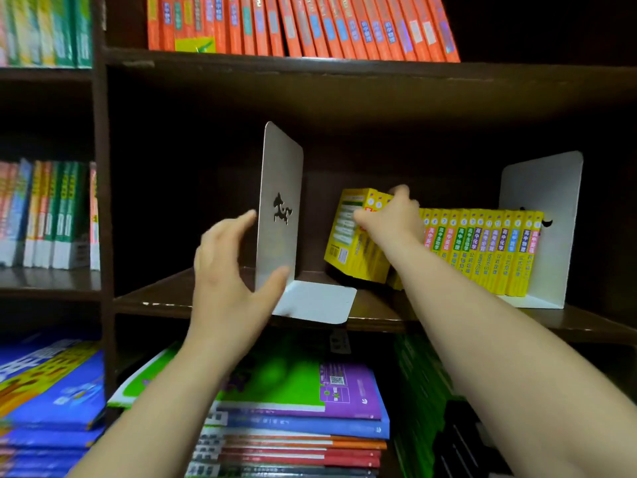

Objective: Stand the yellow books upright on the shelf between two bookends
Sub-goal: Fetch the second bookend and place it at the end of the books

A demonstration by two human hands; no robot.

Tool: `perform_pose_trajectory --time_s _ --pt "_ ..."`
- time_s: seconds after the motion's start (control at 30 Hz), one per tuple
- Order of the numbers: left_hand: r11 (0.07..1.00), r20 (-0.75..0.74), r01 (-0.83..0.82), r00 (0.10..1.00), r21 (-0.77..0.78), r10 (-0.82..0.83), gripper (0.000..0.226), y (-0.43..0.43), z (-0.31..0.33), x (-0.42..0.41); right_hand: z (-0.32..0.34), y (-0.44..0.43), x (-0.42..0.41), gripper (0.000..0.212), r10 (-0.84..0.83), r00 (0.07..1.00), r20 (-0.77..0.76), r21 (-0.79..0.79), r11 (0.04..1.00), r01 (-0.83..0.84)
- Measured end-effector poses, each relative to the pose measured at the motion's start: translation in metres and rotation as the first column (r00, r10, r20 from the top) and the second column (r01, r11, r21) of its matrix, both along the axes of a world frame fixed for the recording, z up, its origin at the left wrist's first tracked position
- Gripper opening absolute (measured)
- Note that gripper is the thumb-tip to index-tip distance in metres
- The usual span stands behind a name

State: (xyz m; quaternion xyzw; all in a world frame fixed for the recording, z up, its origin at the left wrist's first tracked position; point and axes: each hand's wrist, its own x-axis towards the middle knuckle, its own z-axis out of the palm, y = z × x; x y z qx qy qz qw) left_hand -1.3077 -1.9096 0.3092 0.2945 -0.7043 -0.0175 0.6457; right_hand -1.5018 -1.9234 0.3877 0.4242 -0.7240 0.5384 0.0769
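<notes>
Left hand (pixel 231 267): centre-left of frame, fingers spread along the far face of the left bookend (pixel 279 208), thumb on its near edge low down; a loose clasp on the upright plate.
Left bookend: white metal, upright, animal cut-out in the plate; its foot lies flat at the front lip of the shelf (pixel 165 298), pointing right toward the books.
Right hand (pixel 389 215): centre of frame, fingers curled over the top of the leaning yellow books (pixel 355 236), pinching their upper edge.
Leaning yellow books: a small bundle tilted left, tops away from the row, bottoms near it.
Standing yellow books (pixel 482 250): right of centre, spines out, close-packed, roughly upright, the last one against the right bookend (pixel 544 222).
Right bookend: white, upright, foot under the row.
Open room: bare dark shelf between the left bookend and the leaning bundle; more bare shelf left of the left bookend.
Surroundings: orange books (pixel 303 25) slanting on the shelf above; flat stack of purple, green and blue books (pixel 303 401) below; green-spined books (pixel 62 215) at mid left.
In the way: the right forearm crosses the row's left end.
</notes>
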Motion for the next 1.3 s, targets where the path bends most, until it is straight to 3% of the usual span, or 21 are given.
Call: perform_pose_trajectory --time_s 0.07,0.13,0.37,0.63,0.9,1.3 --pt "0.952 0.066 0.106 0.989 0.286 -0.130 0.093 -0.001 -0.004 0.004 0.005 0.005 0.000 0.073 0.013 1.000 0.010 -0.017 1.000 -0.012" --pt "0.897 0.170 0.160 0.953 0.413 -0.249 0.107 -0.004 -0.005 0.005 0.009 0.010 0.000 0.072 0.021 1.000 0.011 -0.021 1.000 -0.020" --pt "0.903 0.385 0.124 0.875 0.410 -0.295 0.113 -0.015 0.005 -0.014 0.006 0.016 0.001 0.065 0.050 0.999 0.001 -0.043 0.998 -0.050" --pt "0.860 0.507 0.041 0.793 0.509 -0.338 0.110 -0.041 0.019 -0.031 0.003 0.015 -0.001 0.062 0.049 0.999 0.009 -0.047 0.998 -0.048" --pt "0.840 0.544 0.014 0.756 0.542 -0.363 0.110 -0.053 0.025 -0.068 0.000 0.016 -0.010 0.064 0.040 0.999 -0.008 -0.048 0.998 -0.040" --pt "0.811 0.484 0.147 0.738 0.566 -0.471 0.108 -0.060 0.028 -0.081 -0.011 -0.005 -0.005 0.068 -0.013 0.998 -0.066 0.006 1.000 0.013"
